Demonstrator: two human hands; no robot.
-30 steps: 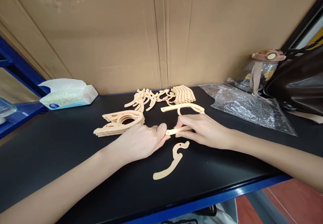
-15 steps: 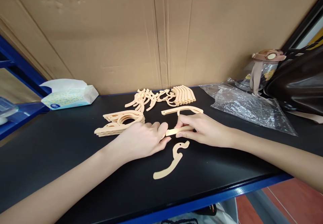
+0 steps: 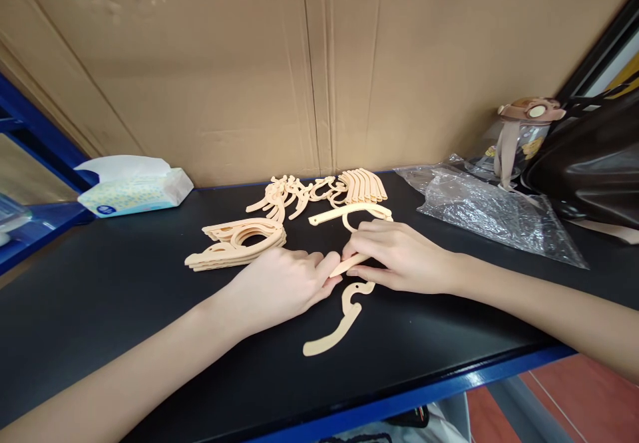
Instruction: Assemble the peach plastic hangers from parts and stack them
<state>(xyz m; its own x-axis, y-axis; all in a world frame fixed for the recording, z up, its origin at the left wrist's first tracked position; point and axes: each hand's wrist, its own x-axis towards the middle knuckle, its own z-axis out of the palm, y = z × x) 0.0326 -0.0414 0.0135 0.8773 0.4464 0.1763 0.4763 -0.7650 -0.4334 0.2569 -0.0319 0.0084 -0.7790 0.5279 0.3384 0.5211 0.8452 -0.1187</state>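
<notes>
Between my hands is a beige plastic piece (image 3: 350,265) with a long arm (image 3: 344,213) and a curved part behind the right fingers. My left hand (image 3: 294,280) pinches its near left end with thumb and forefinger. Fingers of my right hand (image 3: 399,257) are closed round the middle of the piece and hide much of it. Just in front of them, a loose curved hook piece (image 3: 332,340) lies on the black table (image 3: 224,370). Left of my left hand sits a stack of beige pieces (image 3: 234,243).
At the back lie a jumble of hooks (image 3: 282,197) and a row of curved arms (image 3: 364,185). A tissue pack (image 3: 134,187) stands at the left. Right are a clear plastic bag (image 3: 489,210), a bottle (image 3: 529,134) and a dark bag (image 3: 594,163). Cardboard (image 3: 200,77) rises behind.
The held piece has shifted and turned slightly, its long arm moving left and nearer the table's back row. My right hand has moved a little left, now covering the loose hook's tip.
</notes>
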